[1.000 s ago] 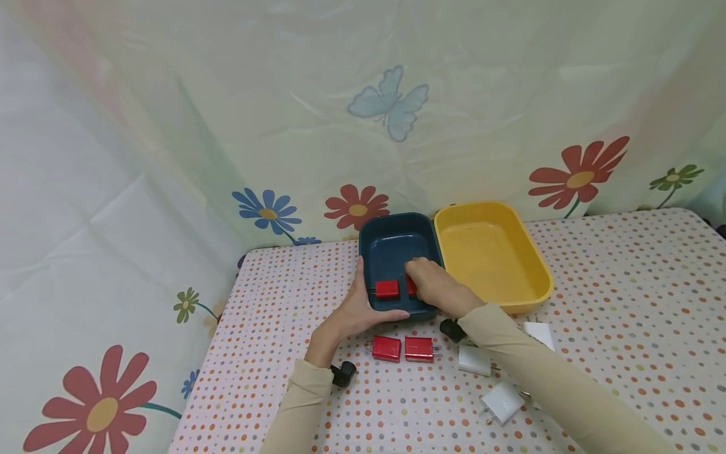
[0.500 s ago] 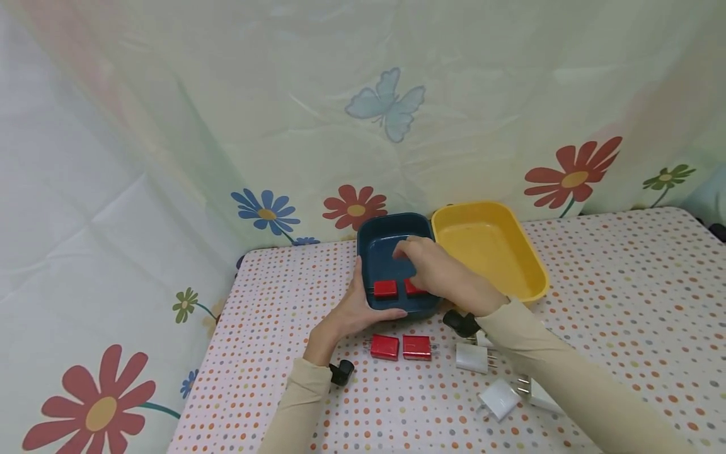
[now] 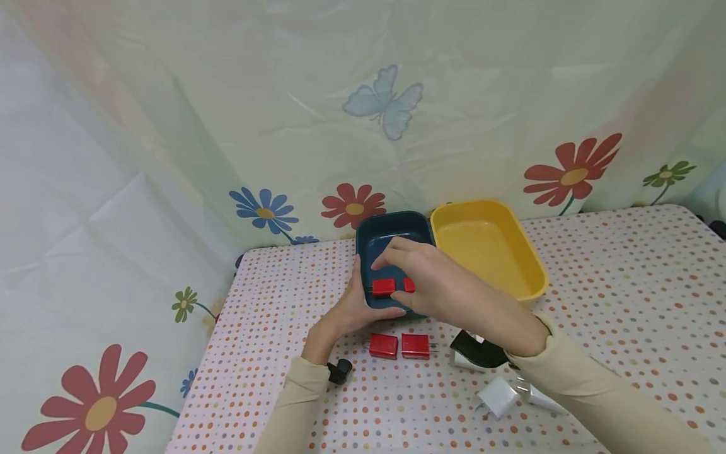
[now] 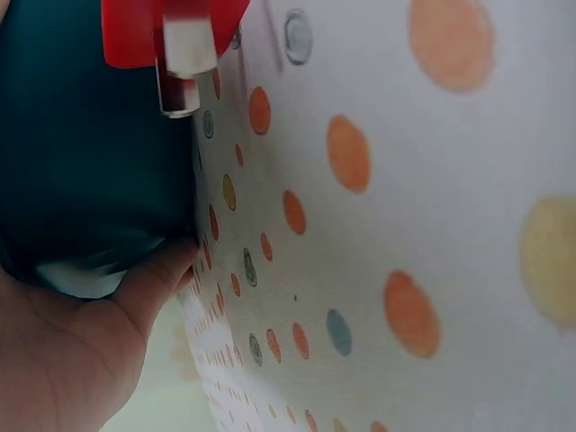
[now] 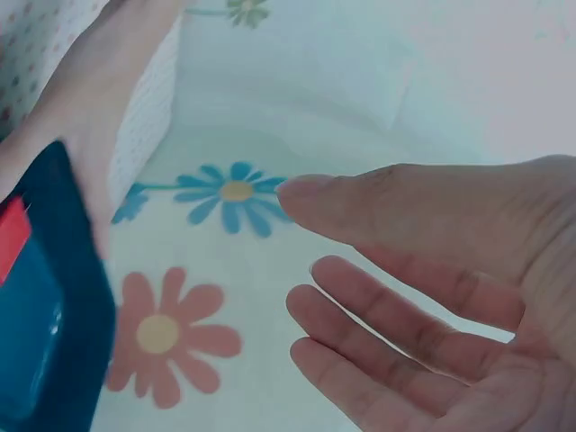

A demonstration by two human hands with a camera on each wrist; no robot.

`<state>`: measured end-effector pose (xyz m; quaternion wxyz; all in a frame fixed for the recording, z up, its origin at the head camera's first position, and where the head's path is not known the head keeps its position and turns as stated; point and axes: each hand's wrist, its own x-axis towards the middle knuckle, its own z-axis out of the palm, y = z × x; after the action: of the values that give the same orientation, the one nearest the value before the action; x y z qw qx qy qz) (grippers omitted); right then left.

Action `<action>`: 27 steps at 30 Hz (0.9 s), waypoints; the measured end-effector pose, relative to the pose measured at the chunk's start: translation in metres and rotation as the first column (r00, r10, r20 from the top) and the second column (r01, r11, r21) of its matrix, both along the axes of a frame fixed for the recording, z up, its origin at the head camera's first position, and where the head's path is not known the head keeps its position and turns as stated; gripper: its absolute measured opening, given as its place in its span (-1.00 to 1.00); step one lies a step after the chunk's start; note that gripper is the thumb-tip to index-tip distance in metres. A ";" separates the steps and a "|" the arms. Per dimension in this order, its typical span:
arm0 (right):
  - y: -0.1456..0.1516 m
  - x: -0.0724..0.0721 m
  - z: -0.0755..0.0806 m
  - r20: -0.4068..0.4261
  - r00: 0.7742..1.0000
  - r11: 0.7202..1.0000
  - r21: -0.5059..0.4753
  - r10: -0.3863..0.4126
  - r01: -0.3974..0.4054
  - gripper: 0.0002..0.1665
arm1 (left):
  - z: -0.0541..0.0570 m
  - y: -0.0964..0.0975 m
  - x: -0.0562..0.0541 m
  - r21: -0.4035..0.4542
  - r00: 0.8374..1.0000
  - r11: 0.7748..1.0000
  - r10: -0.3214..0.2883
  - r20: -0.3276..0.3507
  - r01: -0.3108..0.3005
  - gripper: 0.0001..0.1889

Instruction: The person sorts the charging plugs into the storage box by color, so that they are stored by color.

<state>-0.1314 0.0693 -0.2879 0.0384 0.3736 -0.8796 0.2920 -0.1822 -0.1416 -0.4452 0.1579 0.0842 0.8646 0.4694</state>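
My left hand (image 3: 347,309) rests against the near left corner of a dark blue tray (image 3: 391,228), thumb along its front wall and fingers along its left side. Inside the tray lie two red charger plugs, one (image 3: 383,287) in plain sight, the other (image 3: 409,285) partly covered by my right hand (image 3: 433,284). That hand hovers above the tray, holding nothing; the right wrist view shows the thumb apart from loosely extended fingers (image 5: 387,315). Two more red charger plugs (image 3: 384,346) lie on the table before the tray. Prongs of a red plug (image 4: 135,36) hang into the left wrist view.
A yellow tray (image 3: 535,268) stands against the blue one's right side. Several white charger plugs (image 3: 498,397) lie at the front right, some partly hidden by my right arm. A flowered curtain (image 3: 272,126) rises behind the dotted tablecloth (image 3: 272,302).
My right hand has let go of the red charger plug in the blue tray, risen, and spread its fingers, shifting slightly toward me. My left hand has stayed at the tray corner.
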 end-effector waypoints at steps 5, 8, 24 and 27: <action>0.003 0.013 -0.002 0.007 0.999 0.998 -0.026 0.053 -0.053 -0.55 | 0.000 0.000 0.000 -0.029 1.000 1.000 0.001 -0.012 -0.002 0.45; 0.006 0.017 -0.012 0.047 0.996 0.997 -0.033 0.076 -0.074 -0.55 | 0.000 0.000 0.001 -0.039 1.000 0.999 0.004 -0.006 -0.004 0.47; 0.007 0.026 -0.098 0.342 0.940 0.999 0.049 -0.011 -0.006 -0.48 | -0.001 0.002 -0.001 -0.010 0.998 1.000 0.020 -0.064 -0.020 0.45; 0.006 0.025 -0.107 0.357 0.932 0.997 0.068 -0.060 0.038 -0.47 | -0.001 0.002 -0.001 -0.022 0.998 0.999 0.025 -0.059 -0.026 0.45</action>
<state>-0.1065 0.0756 -0.3950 -0.1265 0.2929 -0.8892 0.3279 -0.1828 -0.1396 -0.4467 0.1276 0.0852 0.8751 0.4589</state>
